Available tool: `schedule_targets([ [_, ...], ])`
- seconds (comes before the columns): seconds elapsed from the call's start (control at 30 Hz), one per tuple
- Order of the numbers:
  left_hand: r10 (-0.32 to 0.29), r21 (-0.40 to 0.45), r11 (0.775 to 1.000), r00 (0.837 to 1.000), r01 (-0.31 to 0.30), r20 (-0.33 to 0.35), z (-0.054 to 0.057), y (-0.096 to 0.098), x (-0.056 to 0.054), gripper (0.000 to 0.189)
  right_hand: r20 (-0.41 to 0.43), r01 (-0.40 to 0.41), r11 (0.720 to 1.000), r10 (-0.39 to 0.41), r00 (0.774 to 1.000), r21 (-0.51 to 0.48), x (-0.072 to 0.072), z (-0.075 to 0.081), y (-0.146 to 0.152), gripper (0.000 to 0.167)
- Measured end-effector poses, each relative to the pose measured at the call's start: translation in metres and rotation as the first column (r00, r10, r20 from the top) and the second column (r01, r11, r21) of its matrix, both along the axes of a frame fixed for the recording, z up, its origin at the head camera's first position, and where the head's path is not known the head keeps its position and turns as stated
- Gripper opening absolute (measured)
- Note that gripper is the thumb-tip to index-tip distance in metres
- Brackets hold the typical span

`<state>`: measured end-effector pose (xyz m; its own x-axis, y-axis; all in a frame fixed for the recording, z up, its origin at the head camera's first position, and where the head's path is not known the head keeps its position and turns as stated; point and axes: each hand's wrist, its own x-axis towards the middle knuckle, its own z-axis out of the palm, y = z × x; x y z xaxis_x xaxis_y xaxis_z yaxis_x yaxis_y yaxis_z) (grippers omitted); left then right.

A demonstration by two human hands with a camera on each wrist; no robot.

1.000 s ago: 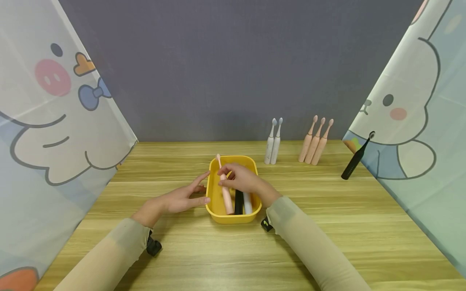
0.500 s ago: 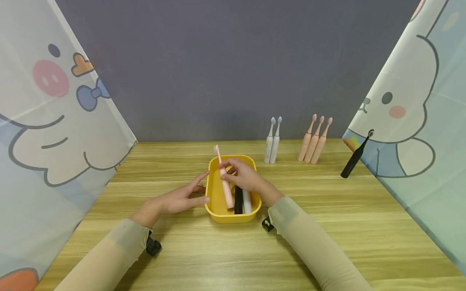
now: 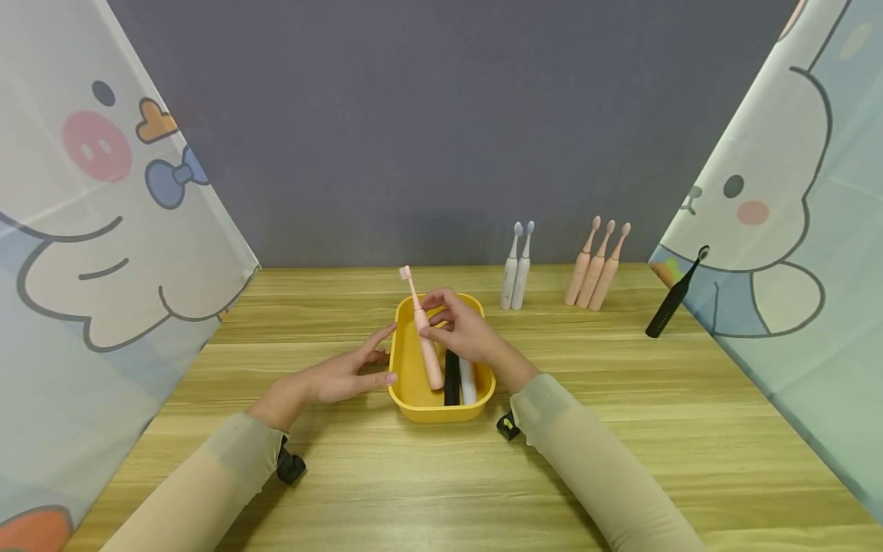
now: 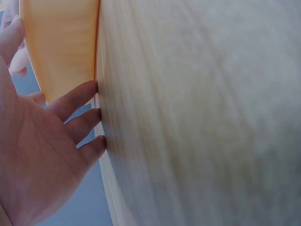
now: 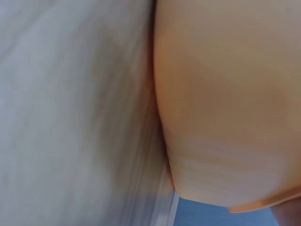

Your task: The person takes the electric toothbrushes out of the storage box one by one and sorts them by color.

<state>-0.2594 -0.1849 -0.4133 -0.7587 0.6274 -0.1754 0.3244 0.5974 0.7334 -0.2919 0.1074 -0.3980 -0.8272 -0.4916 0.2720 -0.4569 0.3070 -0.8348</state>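
My right hand [image 3: 464, 330] pinches a pink electric toothbrush [image 3: 431, 362] by its upper handle, over the left part of a yellow bin [image 3: 441, 416]. The brush leans, its head above the far rim and its bristles towards the left. Beside it in the bin lie a black handle [image 3: 451, 381] and a white handle [image 3: 467, 383], their upper ends hidden by this hand. My left hand [image 3: 345, 377] has its fingers spread against the bin's left side. The left wrist view shows this hand's fingertips [image 4: 89, 87] low by the bin wall [image 4: 61, 47]. Mostly bin wall [image 5: 225, 108] fills the right wrist view.
Two white electric toothbrushes [image 3: 514, 284] stand upright behind the bin to the right. Several pink ones [image 3: 592, 282] stand farther right. A black toothbrush [image 3: 671, 307] stands near the table's right edge. A grey wall [image 3: 441, 138] closes the back, with printed curtains [image 3: 773, 230] at both sides.
The pink toothbrush has risen a little inside the bin, and its head has turned so the bristles show sideways. My right hand has shifted slightly up with it. My left hand stays put.
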Motion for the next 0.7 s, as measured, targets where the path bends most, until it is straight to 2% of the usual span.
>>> schedule_targets([
  [0.13,0.002,0.000,1.000,1.000,-0.002,-0.004,0.0002,0.0000,-0.0001,0.096,0.017,-0.017,0.999,0.017,1.000,-0.037,0.0001,0.0008,0.0004,0.061],
  [0.4,0.000,-0.002,1.000,1.000,0.000,-0.001,0.0022,0.0008,0.0007,0.097,0.033,-0.028,0.998,0.030,0.999,-0.062,0.0011,0.0034,0.0031,0.063],
  [0.7,0.001,0.007,1.000,1.000,-0.001,0.022,0.0028,0.0014,0.0012,0.098,0.044,-0.046,0.976,0.056,0.997,-0.212,0.0011,0.0019,0.0060,0.060],
])
